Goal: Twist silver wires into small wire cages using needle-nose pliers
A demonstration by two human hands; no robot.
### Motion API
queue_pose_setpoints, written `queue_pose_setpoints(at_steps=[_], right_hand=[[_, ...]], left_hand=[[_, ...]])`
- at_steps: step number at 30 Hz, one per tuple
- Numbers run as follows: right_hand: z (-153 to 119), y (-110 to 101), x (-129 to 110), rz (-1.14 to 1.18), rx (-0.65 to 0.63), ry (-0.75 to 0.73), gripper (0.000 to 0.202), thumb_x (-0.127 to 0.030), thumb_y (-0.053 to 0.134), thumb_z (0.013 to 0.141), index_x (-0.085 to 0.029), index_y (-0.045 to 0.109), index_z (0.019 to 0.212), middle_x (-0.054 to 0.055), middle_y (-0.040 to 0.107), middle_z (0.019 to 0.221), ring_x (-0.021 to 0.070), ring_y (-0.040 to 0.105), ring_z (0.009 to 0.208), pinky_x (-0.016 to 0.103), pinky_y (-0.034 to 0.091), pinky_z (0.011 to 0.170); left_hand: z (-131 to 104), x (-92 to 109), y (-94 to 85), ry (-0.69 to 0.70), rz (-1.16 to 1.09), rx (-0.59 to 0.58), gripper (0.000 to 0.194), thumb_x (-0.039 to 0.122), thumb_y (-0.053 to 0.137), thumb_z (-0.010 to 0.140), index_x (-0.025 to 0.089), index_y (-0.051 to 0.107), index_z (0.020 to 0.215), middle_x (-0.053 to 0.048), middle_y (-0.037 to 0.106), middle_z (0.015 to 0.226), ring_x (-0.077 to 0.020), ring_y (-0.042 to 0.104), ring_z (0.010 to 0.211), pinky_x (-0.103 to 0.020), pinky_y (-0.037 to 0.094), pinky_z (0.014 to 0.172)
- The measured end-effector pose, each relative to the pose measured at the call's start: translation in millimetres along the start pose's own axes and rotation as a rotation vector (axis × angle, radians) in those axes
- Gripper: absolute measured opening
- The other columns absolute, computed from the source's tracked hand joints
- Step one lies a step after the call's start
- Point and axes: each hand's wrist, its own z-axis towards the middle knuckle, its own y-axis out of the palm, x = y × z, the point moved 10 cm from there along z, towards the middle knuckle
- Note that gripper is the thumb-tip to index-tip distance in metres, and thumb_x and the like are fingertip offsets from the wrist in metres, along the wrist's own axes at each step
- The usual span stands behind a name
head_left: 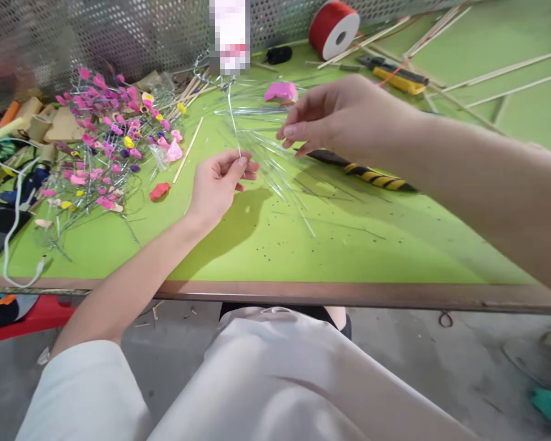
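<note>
My left hand (223,177) pinches a thin silvery wire (233,119) between thumb and fingertips, and the wire stands nearly upright above it. To the right, my right hand (324,116) hovers over the table with its fingers curled and slightly apart; I see nothing between them. Loose clear and silvery wires (275,162) lie spread between and below the hands. A pink lump of clay (281,92) lies just beyond the right fingertips. Under the right wrist is a black and yellow striped tool (371,174). A red piece (159,191) lies left of my left hand.
Wire stems with pink, purple and yellow tips (114,135) pile up at the left, beside a white cable (16,226). A red ribbon spool (334,30), a yellow cutter (399,79) and thin sticks (500,70) lie at the back right. The table edge (303,293) runs in front.
</note>
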Motion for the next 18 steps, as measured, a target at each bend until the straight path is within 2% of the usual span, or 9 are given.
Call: queue_pose_setpoints(at_steps=[2,4,8,13,16,18], right_hand=[[-29.2,-4.8,-2.9,0.156,0.082,-0.049,0.022,-0.004,0.084,0.087,-0.018,0.071,0.075,0.001,0.070,0.075,0.0133,0.067,0.072,0.029,0.056,0.065],[-46.4,-1.8,-2.1,0.292,0.094,-0.071,0.022,-0.008,0.086,0.086,-0.019,0.069,0.076,-0.001,0.066,0.073,0.0121,0.064,0.070,0.028,0.053,0.064],[-48.0,-4.0,1.7,0.397,0.114,-0.133,0.022,-0.011,0.085,0.084,-0.019,0.068,0.074,-0.003,0.063,0.072,0.0091,0.055,0.063,0.027,0.047,0.063],[-40.2,-21.0,18.1,0.270,0.225,-0.155,0.022,-0.014,0.087,0.081,-0.019,0.066,0.076,-0.001,0.065,0.076,0.0111,0.056,0.066,0.029,0.047,0.063],[-46.2,-17.0,22.2,0.150,0.202,-0.195,0.021,-0.022,0.089,0.082,-0.019,0.068,0.079,0.001,0.067,0.079,0.0133,0.061,0.072,0.031,0.054,0.069],[-50.2,-14.2,24.6,0.085,0.194,-0.206,0.022,-0.027,0.089,0.081,-0.020,0.069,0.080,0.002,0.069,0.080,0.0152,0.065,0.075,0.034,0.058,0.076]], left_hand=[[-3.7,2.8,22.4,-0.034,-0.026,-0.064,0.016,0.008,0.064,0.103,0.016,0.073,0.093,0.002,0.081,0.078,-0.0051,0.074,0.066,-0.015,0.050,0.054],[-6.1,5.4,43.8,-0.043,-0.049,-0.113,0.012,0.009,0.065,0.102,0.017,0.072,0.096,0.003,0.081,0.077,-0.0059,0.075,0.068,-0.015,0.050,0.054],[-2.9,6.0,71.1,0.004,-0.088,-0.147,0.017,0.003,0.065,0.099,0.020,0.065,0.102,0.006,0.079,0.072,-0.0071,0.075,0.068,-0.017,0.050,0.056],[2.4,1.5,79.7,0.074,-0.158,-0.196,0.014,0.005,0.072,0.096,0.019,0.068,0.096,0.004,0.083,0.080,-0.0055,0.076,0.065,-0.017,0.055,0.065],[1.1,1.2,78.8,0.112,-0.193,-0.230,0.014,0.010,0.082,0.089,0.019,0.073,0.094,0.004,0.083,0.088,-0.0067,0.076,0.065,-0.019,0.060,0.067],[0.2,-2.1,78.0,0.104,-0.191,-0.240,0.013,0.009,0.082,0.088,0.020,0.075,0.093,0.004,0.081,0.087,-0.0063,0.075,0.064,-0.019,0.061,0.067]])
